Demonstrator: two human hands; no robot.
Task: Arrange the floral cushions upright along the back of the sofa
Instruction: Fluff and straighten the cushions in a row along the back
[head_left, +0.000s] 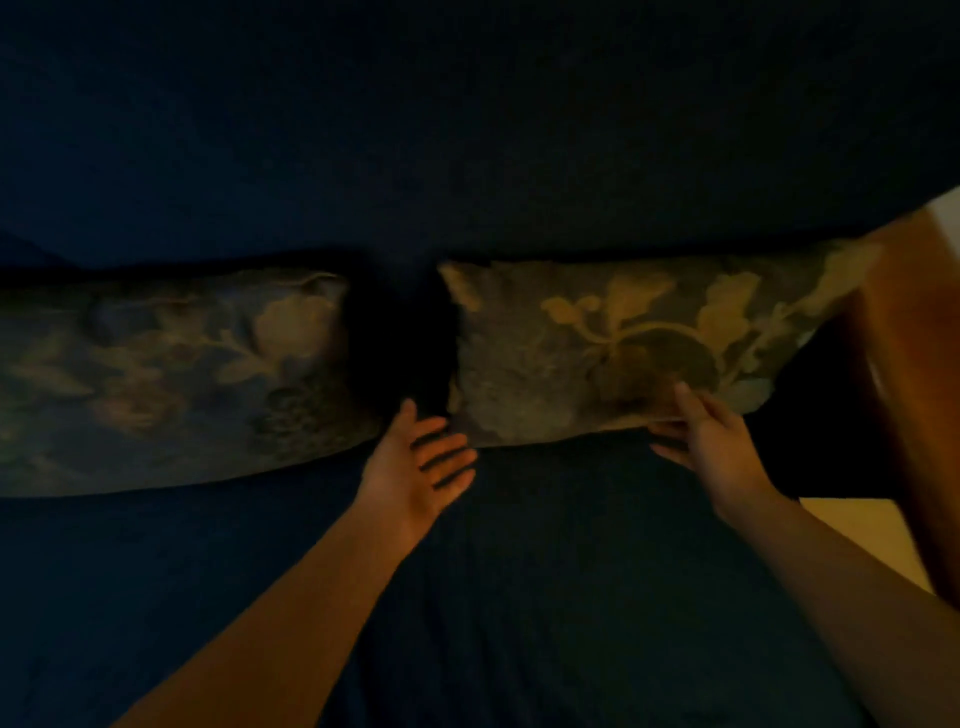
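Two floral cushions lean against the back of a dark blue sofa (467, 156). The left cushion (171, 379) stands at the left, dim and blurred. The right cushion (613, 343) stands at the right, with pale gold flowers. A dark gap lies between them. My left hand (421, 462) is open, palm turned right, fingers spread, just at the right cushion's lower left corner. My right hand (711, 441) pinches the right cushion's lower edge, thumb on the front face and fingers underneath.
A wooden armrest or piece of furniture (904, 374) rises at the right end of the sofa. A strip of light floor (862, 535) shows below it. The dark blue seat (519, 597) spreads in front of the cushions.
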